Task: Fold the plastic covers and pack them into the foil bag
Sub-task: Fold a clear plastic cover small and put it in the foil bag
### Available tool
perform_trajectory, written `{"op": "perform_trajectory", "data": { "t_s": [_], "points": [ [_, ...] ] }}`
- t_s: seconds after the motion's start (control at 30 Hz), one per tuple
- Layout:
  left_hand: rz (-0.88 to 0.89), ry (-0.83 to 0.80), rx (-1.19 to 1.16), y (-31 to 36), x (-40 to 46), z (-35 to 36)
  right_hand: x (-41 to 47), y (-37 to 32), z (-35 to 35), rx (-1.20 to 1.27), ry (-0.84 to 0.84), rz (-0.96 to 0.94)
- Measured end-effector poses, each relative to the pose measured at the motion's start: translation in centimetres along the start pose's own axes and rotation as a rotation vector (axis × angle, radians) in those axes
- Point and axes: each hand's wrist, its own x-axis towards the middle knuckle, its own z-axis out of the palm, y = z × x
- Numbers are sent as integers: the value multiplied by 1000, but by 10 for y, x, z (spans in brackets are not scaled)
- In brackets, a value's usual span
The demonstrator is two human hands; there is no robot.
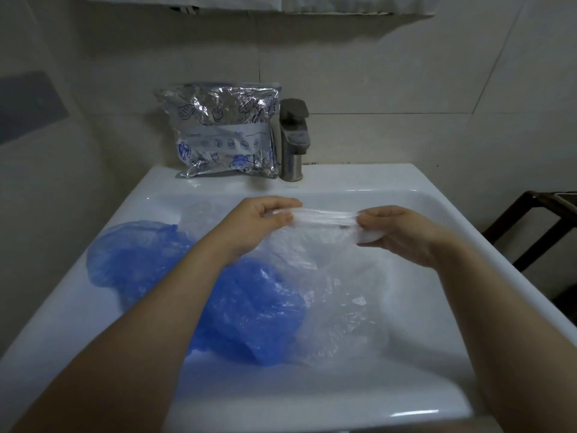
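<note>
Clear crinkled plastic cover hung over white ceramic sink, its gathered edge stretched left-right | left hand and right hand each pinched one end, equally near | blue plastic cover lay beneath, left | crumpled silver foil bag stood beyond, beside steel tap.

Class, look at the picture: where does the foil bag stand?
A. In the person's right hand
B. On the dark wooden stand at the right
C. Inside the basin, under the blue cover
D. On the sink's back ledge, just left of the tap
D: the foil bag stands upright on the back ledge of the sink, against the wall, with the tap right beside it on its right.
</note>
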Motion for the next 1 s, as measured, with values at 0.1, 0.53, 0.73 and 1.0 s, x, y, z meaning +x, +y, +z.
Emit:
{"op": "perform_trajectory", "data": {
  "t_s": [0.1, 0.53, 0.73, 1.0],
  "points": [
    [34, 39, -9, 0, 1, -1, 2, -2, -4, 152, 15, -62],
    [23, 35, -72, 2, 1, 7, 2, -10, 12, 113, 111, -171],
    [-44, 20, -2, 1, 1, 3, 3, -6, 6, -423, 144, -233],
    [35, 108, 130, 1, 3, 7, 5, 1, -4, -421, 143, -247]
  ]
}}
